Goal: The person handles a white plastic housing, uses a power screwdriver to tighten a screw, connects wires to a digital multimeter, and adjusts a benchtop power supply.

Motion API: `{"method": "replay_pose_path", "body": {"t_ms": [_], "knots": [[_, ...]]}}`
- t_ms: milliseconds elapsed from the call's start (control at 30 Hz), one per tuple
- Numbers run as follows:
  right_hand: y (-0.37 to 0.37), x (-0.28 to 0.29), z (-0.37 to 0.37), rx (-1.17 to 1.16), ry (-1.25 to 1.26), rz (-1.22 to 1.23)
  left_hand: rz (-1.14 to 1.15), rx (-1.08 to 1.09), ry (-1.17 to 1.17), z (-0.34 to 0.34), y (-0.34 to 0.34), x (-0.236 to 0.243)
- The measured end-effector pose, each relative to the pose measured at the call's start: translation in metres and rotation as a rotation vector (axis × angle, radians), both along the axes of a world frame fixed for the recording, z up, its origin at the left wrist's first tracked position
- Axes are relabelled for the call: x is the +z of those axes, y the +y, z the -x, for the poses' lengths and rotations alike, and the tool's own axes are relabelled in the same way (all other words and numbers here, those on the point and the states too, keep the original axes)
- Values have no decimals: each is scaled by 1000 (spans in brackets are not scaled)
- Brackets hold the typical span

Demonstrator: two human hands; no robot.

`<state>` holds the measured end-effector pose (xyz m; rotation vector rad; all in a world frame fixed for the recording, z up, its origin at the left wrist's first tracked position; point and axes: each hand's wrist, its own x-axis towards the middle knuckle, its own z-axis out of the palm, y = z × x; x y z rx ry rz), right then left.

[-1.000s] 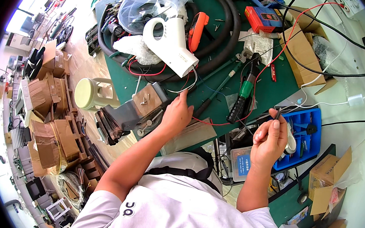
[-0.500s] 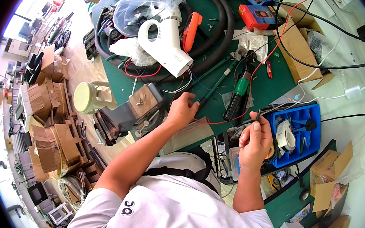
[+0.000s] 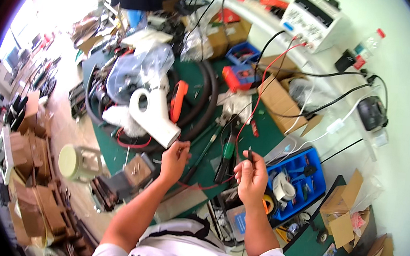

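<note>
My left hand [image 3: 173,163] is beneath the open end of the white plastic housing [image 3: 154,115], its fingers closed near thin wires; what they hold is too blurred to make out. My right hand [image 3: 250,181] pinches a small, thin dark object [image 3: 250,154], held upright right of the black-and-green hand tool [image 3: 229,150]. A long dark-handled tool [image 3: 201,155] lies diagonally between my hands. A red wire [image 3: 251,113] runs down from the white instrument [image 3: 310,22] on the shelf. An orange handheld device [image 3: 178,100] lies beside the housing, amid thick black hose [image 3: 209,89].
The green bench [image 3: 268,134] carries bags and wires. A blue compartment tray [image 3: 318,184] sits at the right, with open cardboard boxes [image 3: 341,225] beyond. A pale stool [image 3: 76,162] stands left of the bench by a grey block [image 3: 137,169]. Flattened cardboard [image 3: 31,210] is stacked further left.
The view has tilted up, revealing more shelf and instrument. My left hand has moved up toward the housing's wire end. My right hand has shifted left, still pinching the dark object.
</note>
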<state>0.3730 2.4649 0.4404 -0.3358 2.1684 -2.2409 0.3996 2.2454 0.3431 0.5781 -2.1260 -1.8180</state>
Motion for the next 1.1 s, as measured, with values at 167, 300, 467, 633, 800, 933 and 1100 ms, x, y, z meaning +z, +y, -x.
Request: {"method": "replay_pose_path", "body": {"t_ms": [167,300,467,633,800,933,1100], "knots": [[-30,43,117,-257,617,-417,-197,33,66,-6,-19,13],[-43,91,203,-413,784,-790,-238,22,92,-3,-32,30],[-50,136,265,-385,567,-1423,-265,30,114,-9,-43,45],[-58,140,273,-364,591,-1457,-284,6,94,-16,-47,41],[-63,142,276,-415,572,-1422,-318,-23,92,-14,-44,42],[-78,139,273,-416,525,-1266,-335,-29,101,-15,-45,43],[-86,82,190,-2,389,-859,-310,-11,107,-16,-42,34]]}}
